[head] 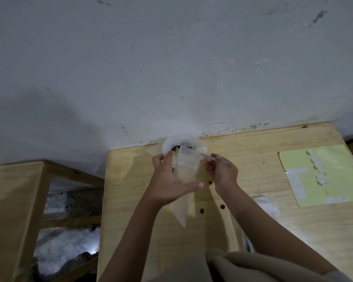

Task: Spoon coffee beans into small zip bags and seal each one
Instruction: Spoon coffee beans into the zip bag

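Note:
My left hand [167, 180] grips a clear zip bag [184, 169] around its middle and holds its mouth open; the bag's tail hangs down toward me. My right hand [222, 173] pinches the handle of a clear plastic spoon [207, 157] whose bowl reaches into the bag's mouth. Behind the bag, at the table's far edge, stands a larger white plastic bag of coffee beans [179, 142], with dark beans showing in its opening. Three loose beans [202, 210] lie on the wooden table [253, 159] below my hands.
A pale yellow sheet [334, 192] with several small white packets on it lies at the table's right. More clear plastic lies near my right forearm [267, 204]. A second wooden stand [14, 200] is on the left, with white material below it. The wall is right behind the table.

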`<action>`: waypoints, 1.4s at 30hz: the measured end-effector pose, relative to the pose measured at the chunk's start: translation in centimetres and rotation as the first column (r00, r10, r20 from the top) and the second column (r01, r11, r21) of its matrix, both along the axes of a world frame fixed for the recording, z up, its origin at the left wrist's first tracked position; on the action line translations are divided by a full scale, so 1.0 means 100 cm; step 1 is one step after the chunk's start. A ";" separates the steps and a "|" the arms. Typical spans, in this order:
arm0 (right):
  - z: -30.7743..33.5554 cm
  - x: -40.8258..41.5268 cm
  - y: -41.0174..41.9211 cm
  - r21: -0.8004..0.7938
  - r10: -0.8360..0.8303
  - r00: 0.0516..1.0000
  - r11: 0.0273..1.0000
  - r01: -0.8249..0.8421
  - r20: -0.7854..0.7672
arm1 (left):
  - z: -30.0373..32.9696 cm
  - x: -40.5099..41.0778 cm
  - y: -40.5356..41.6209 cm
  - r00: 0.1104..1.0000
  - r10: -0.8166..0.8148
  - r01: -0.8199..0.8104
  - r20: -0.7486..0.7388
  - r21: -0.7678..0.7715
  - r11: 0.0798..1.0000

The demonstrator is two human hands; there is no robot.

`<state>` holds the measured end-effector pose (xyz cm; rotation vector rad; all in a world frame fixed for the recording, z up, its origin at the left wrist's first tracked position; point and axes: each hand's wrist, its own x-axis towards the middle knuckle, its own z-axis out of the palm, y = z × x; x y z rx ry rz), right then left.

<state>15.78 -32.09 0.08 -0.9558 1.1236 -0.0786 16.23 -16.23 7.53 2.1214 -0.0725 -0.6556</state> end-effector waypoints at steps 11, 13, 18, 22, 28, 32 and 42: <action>0.008 -0.012 -0.023 -0.107 0.130 0.982 0.987 -0.116 0.135 | -0.019 -0.002 0.018 0.997 -0.056 0.047 0.062 0.128 0.991; 0.010 -0.015 -0.028 -0.128 0.151 0.976 0.983 -0.132 0.157 | -0.023 -0.002 0.020 0.997 -0.052 0.044 0.048 0.148 0.988; 0.014 -0.022 -0.039 -0.158 0.192 0.967 0.973 -0.165 0.169 | -0.033 -0.003 0.025 0.998 -0.062 0.056 0.026 0.202 0.978; 0.015 -0.026 -0.043 -0.132 0.178 0.969 0.979 -0.156 0.170 | -0.039 -0.004 0.027 0.997 -0.074 0.065 0.027 0.236 0.970; 0.013 -0.031 -0.047 -0.129 0.206 0.961 0.974 -0.184 0.185 | -0.046 -0.007 0.027 0.999 -0.046 0.043 0.006 0.249 0.967; 0.017 -0.036 -0.048 -0.162 0.268 0.943 0.958 -0.238 0.198 | -0.051 -0.009 0.028 0.999 -0.045 0.044 -0.005 0.268 0.962; 0.045 -0.042 -0.023 -0.591 0.698 0.684 0.650 -0.479 0.213 | -0.051 -0.009 0.026 0.998 -0.029 0.017 0.053 0.216 0.976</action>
